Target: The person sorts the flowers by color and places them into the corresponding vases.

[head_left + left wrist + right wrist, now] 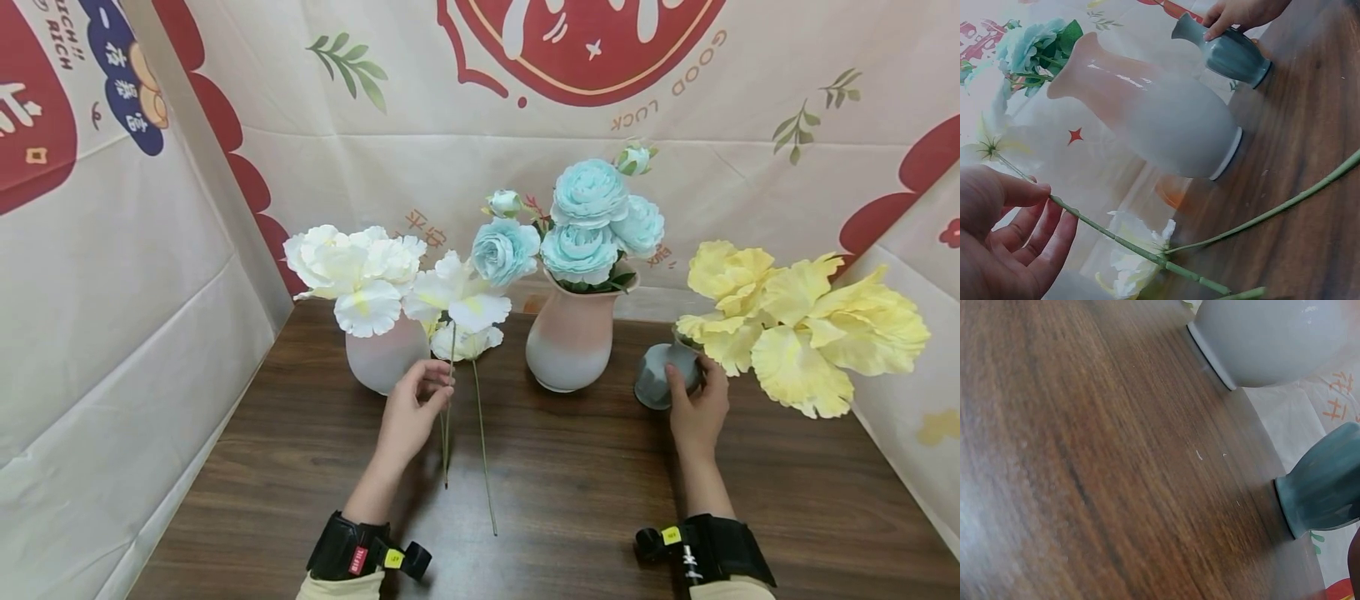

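Observation:
My left hand [408, 412] pinches the green stem [1094, 226] of a white artificial flower [457, 292] between thumb and fingers. Another white flower [467, 340] lies beside it, its thin stem [483, 450] stretching over the table. Just behind this hand stands a pink and white vase [382, 354] filled with white blooms [356, 262]. My right hand [697, 408] grips the neck of a small grey-blue vase [1232, 59], whose base rests on the table. Large yellow flowers [802, 321] spread from its mouth toward the right. The right wrist view shows that vase [1322, 484] only partly.
Between the hands, toward the back, a taller pink and white vase [570, 342] holds light blue flowers [588, 221]. Everything stands on a dark wooden table [570, 483]. Printed cloth [525, 108] hangs behind the table and along both sides.

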### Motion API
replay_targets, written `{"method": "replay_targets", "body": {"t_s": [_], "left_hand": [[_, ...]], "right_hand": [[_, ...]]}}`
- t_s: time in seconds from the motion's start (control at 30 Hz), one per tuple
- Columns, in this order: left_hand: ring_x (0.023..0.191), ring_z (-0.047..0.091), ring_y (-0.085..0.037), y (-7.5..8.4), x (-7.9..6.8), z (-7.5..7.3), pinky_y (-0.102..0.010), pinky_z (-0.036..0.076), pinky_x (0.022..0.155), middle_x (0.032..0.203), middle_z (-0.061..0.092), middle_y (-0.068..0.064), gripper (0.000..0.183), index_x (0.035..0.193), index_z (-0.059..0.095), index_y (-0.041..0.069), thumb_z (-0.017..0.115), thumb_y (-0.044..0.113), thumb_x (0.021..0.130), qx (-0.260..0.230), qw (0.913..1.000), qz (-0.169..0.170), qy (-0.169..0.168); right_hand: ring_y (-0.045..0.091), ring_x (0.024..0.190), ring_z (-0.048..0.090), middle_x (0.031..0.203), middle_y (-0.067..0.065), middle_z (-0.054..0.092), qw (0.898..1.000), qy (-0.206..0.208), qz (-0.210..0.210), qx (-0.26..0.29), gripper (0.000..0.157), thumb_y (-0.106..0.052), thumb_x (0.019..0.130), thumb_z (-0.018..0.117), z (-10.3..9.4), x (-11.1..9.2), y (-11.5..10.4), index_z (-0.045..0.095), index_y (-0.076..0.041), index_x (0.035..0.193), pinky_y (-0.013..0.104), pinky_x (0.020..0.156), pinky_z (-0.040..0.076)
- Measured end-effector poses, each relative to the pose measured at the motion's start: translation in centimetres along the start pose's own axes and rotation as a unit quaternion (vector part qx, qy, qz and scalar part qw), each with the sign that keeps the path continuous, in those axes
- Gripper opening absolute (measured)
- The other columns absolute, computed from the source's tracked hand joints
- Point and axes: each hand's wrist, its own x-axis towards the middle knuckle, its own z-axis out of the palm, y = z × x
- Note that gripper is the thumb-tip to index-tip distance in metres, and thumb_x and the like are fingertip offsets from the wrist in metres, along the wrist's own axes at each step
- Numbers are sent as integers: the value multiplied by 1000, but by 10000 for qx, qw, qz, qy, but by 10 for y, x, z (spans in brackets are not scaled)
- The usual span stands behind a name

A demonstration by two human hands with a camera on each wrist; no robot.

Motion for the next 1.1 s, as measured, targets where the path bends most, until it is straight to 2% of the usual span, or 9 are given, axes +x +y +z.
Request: {"method": "replay_targets", "body": {"t_s": [0.13, 0.23, 0.47, 0.5, 0.7, 0.73, 0.93, 1.1], "left_hand": [[87, 63, -33, -11, 6, -3, -53, 58, 71, 100, 64, -20, 20, 107, 62, 1, 62, -5, 88, -72, 9998, 123, 100], [87, 63, -28, -9, 8, -6, -53, 58, 71, 99, 65, -17, 20, 108, 62, 1, 62, -3, 88, -18, 9995, 266, 195], [86, 63, -21, 2, 8, -10, -31, 57, 66, 97, 67, -14, 18, 107, 63, 1, 63, 0, 89, 151, 9980, 476, 395], [87, 63, -22, 8, 6, -10, -30, 57, 67, 97, 67, -15, 18, 107, 63, -1, 62, -1, 89, 172, 9979, 483, 406], [91, 62, -26, 14, 6, -12, -31, 58, 71, 99, 66, -22, 19, 109, 62, -2, 62, -1, 89, 0, 9969, 625, 476], [91, 63, -25, 9, 7, -13, -29, 58, 71, 99, 66, -21, 19, 108, 62, -1, 63, 0, 89, -73, 9964, 674, 502], [92, 63, -23, 15, 7, -17, -14, 55, 71, 103, 66, -22, 16, 103, 62, -5, 64, -2, 88, -238, 9928, 944, 704], [90, 63, -16, 22, 5, -20, -11, 53, 70, 101, 66, -23, 16, 103, 62, -7, 64, -4, 87, -324, 9895, 1074, 911]], "right_hand": [[27, 116, 48, 125, 25, 54, 10000, -8, 17, 3, 44, -8, 86, 69, 0, 0, 0, 54, 9, 124, 48, 101, 41], [26, 116, 48, 124, 24, 55, 10000, 12, 22, -9, 44, -8, 86, 69, 0, -1, 0, 54, 9, 124, 43, 101, 41], [24, 115, 48, 124, 23, 55, 10000, 26, 56, -66, 44, -9, 87, 69, -1, -1, 1, 54, 8, 125, 36, 99, 41], [24, 115, 48, 124, 23, 54, 10000, 25, 58, -70, 44, -9, 87, 69, 0, -1, 1, 54, 8, 125, 35, 99, 41], [25, 114, 48, 124, 24, 55, 10000, 27, 34, -76, 44, -9, 87, 69, 0, -1, 2, 54, 8, 125, 34, 98, 42], [24, 114, 48, 124, 24, 55, 10000, 29, 29, -76, 44, -9, 87, 69, 0, -1, 2, 54, 8, 125, 34, 98, 42], [24, 113, 49, 123, 24, 55, 9999, 37, 16, -121, 45, -10, 87, 69, 0, -1, 4, 54, 8, 124, 28, 95, 41], [26, 114, 49, 123, 25, 55, 9999, 57, -23, -124, 44, -9, 86, 69, 1, -1, 4, 54, 9, 124, 28, 95, 41]]}}
